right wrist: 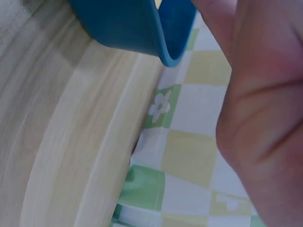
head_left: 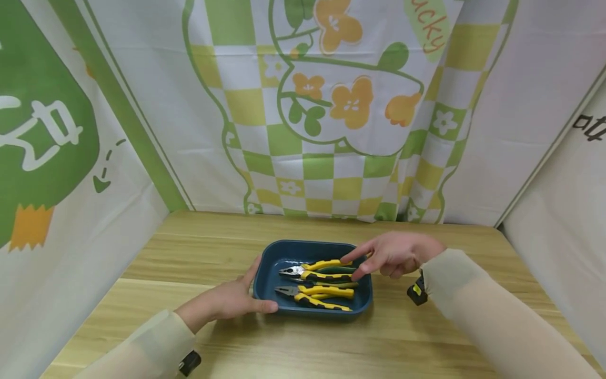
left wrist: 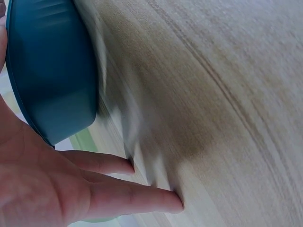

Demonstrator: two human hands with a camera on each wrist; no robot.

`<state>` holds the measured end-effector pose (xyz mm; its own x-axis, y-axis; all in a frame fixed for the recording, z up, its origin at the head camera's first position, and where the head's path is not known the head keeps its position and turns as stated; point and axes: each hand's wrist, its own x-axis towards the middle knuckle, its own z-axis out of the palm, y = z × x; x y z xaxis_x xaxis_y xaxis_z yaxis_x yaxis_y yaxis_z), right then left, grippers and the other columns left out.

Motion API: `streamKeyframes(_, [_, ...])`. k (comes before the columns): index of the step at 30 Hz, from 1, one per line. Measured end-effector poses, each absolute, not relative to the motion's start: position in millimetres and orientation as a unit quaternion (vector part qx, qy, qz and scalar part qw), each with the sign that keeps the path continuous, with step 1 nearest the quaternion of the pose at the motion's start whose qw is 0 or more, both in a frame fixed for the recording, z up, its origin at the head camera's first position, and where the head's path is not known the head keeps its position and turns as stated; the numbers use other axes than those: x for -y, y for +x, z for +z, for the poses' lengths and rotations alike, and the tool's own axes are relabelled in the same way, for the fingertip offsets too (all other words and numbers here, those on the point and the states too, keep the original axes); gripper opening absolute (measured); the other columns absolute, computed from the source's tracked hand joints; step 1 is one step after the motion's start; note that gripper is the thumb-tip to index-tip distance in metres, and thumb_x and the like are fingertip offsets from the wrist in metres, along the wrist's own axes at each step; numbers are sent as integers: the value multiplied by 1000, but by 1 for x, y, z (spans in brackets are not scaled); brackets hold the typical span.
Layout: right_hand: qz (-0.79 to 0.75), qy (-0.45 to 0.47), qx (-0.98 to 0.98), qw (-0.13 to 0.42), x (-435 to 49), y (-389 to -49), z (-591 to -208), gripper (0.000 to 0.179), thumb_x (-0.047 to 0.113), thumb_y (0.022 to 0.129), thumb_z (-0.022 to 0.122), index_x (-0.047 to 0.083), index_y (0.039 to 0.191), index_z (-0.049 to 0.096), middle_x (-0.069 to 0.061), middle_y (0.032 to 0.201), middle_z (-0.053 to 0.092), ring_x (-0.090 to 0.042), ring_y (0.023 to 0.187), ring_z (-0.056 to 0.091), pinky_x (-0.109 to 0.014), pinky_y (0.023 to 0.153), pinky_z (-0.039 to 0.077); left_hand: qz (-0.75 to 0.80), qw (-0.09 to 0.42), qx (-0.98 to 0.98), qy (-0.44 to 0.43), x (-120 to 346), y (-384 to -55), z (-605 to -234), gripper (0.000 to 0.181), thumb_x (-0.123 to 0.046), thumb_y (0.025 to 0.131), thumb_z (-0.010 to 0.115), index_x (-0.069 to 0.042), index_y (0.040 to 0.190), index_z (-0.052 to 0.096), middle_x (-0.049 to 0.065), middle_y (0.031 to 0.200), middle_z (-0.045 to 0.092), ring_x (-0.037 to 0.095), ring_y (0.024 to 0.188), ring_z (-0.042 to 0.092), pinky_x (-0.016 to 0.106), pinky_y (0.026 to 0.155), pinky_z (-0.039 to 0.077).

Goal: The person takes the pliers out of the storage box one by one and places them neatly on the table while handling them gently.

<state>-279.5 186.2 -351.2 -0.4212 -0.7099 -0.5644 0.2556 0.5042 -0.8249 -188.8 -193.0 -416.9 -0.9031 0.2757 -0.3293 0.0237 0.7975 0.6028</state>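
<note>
A dark blue tray (head_left: 265, 308) sits on the table with several pliers in it. The upper pliers (head_left: 326, 263) have bright jaws and yellow-and-black handles; the lower pliers (head_left: 329, 303) have grey jaws and similar handles. Green handles (head_left: 341, 270) of another tool show between them, its head mostly hidden. My left hand (head_left: 232, 299) is at the tray's left end, thumb against the near corner; two of its fingers (left wrist: 128, 196) stretch straight beside the tray. My right hand (head_left: 390, 254) reaches over the right rim, index finger and thumb extended and apart at the upper pliers' handle ends.
The wooden table (head_left: 199, 263) runs back to a hanging checked cloth (head_left: 322, 168) with flower prints. White printed walls (head_left: 568, 210) stand on the left and right sides. A dark wrist camera (head_left: 417, 292) sits at the right cuff.
</note>
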Motion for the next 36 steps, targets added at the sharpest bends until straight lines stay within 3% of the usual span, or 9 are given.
streamKeyframes(8, [-430, -160, -729, 508, -168, -281, -357, 53, 20, 95, 71, 15, 145, 54, -15, 122, 67, -8, 42, 19, -22, 42, 19, 313, 209, -923, 79, 193, -190, -415, 129, -62, 75, 79, -23, 160, -10, 39, 151, 25, 54, 127, 44, 63, 104, 33])
streamKeyframes(16, [-375, -161, -769, 491, -158, -283, -364, 47, 24, 94, 72, 21, 140, 60, -5, 117, 70, -11, 42, 15, -24, 42, 20, 316, 211, -922, 75, 194, -189, -415, 129, -63, 75, 79, -24, 160, -10, 38, 152, 24, 52, 125, 47, 62, 103, 34])
streamKeyframes(18, [-358, -162, -776, 493, -156, -284, -366, 45, 26, 94, 72, 23, 138, 62, 0, 104, 71, -11, 43, 15, -25, 43, 19, 316, 211, -922, 76, 194, -189, -415, 129, -62, 76, 79, -23, 160, -10, 39, 152, 24, 53, 126, 45, 63, 104, 33])
streamKeyframes(20, [-342, -160, -782, 496, -154, -285, -368, 43, 28, 93, 73, 25, 136, 64, 4, 81, 63, -11, 44, 14, -25, 43, 19, 314, 210, -923, 77, 194, -189, -415, 129, -62, 76, 78, -23, 160, -11, 39, 151, 23, 54, 127, 44, 63, 104, 32])
streamKeyframes(21, [-337, -161, -783, 498, -153, -286, -370, 43, 29, 93, 73, 25, 135, 65, 4, 80, 61, -11, 44, 15, -25, 43, 19, 314, 210, -923, 77, 194, -188, -415, 129, -62, 76, 79, -22, 160, -11, 39, 151, 23, 54, 128, 43, 63, 104, 32])
streamKeyframes(25, [-338, -150, -781, 503, -150, -287, -373, 43, 27, 91, 75, 20, 133, 66, 1, 89, 66, -10, 44, 17, -25, 43, 21, 314, 211, -923, 75, 193, -188, -415, 128, -63, 76, 78, -24, 160, -11, 39, 152, 23, 54, 129, 42, 63, 105, 31])
streamKeyframes(27, [-344, -145, -780, 503, -149, -287, -374, 43, 26, 91, 75, 17, 133, 66, -5, 109, 70, -10, 44, 18, -24, 43, 22, 314, 211, -923, 75, 193, -189, -416, 128, -64, 75, 78, -25, 160, -10, 39, 152, 24, 54, 129, 42, 63, 105, 31])
streamKeyframes(36, [-329, -128, -800, 486, -143, -285, -376, 33, 24, 91, 76, 13, 121, 72, -7, 114, 67, -8, 44, 25, -22, 43, 28, 308, 205, -926, 77, 193, -188, -416, 128, -62, 76, 78, -26, 160, -11, 40, 151, 25, 55, 127, 43, 65, 103, 32])
